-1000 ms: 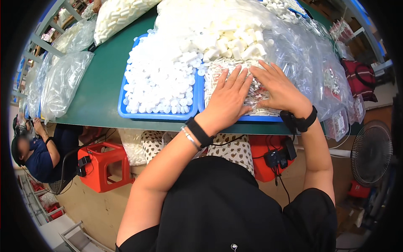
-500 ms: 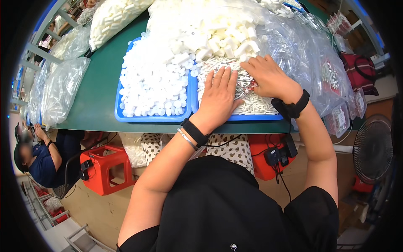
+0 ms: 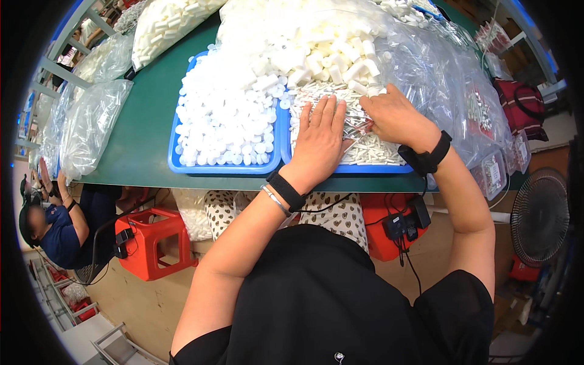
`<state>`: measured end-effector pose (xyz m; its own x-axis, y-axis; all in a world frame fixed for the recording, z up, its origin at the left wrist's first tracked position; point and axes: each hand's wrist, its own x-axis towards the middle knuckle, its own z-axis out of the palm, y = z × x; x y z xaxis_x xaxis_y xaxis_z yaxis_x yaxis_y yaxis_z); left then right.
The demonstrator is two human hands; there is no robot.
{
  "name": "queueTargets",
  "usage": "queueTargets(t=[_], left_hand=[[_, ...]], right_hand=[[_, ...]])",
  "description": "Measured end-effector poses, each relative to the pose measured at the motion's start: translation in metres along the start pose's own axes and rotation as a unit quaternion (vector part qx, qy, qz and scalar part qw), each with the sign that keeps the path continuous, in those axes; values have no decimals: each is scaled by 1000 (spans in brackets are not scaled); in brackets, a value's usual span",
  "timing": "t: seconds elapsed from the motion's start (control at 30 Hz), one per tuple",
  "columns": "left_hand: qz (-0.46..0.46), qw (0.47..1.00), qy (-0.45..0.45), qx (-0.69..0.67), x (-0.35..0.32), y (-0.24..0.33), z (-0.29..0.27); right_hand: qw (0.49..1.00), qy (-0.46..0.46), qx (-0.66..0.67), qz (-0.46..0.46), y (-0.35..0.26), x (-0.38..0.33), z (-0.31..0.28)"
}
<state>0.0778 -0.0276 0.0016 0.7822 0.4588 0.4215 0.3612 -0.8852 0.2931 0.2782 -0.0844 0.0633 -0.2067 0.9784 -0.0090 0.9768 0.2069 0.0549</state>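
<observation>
Left hand [image 3: 320, 135], fingers spread flat, its grip wide and holding nothing, presses on small white plastic sticks [image 3: 371, 149] filling the right shallow blue plastic tray [image 3: 347, 170] at the near edge of the green table [image 3: 146, 128]. Right hand [image 3: 396, 117] rests just beside it on the same sticks, its fingers curled; whether its grip holds any cannot be told. Left of this, a 2nd blue tray [image 3: 173, 164] holds round white caps [image 3: 222, 125]. Beyond, clear plastic bags of white blocks [image 3: 316, 42].
</observation>
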Motion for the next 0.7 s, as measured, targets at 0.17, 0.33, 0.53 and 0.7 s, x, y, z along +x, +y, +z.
queueTargets(t=[0.17,0.33,0.53,0.7], left_hand=[[-5,1000,4,-7,1,1,1],[-18,1000,-5,-2,1,0,1],[-27,999,9,-20,2,-1,4],[-32,998,6,-50,5,3,-4]], right_hand=[[999,-47,-20,8,2,-1,-14],[997,17,-76,-16,12,-9,-23],[994,55,-99,-6,25,-20,-49],[995,81,-6,50,27,-24,-75]])
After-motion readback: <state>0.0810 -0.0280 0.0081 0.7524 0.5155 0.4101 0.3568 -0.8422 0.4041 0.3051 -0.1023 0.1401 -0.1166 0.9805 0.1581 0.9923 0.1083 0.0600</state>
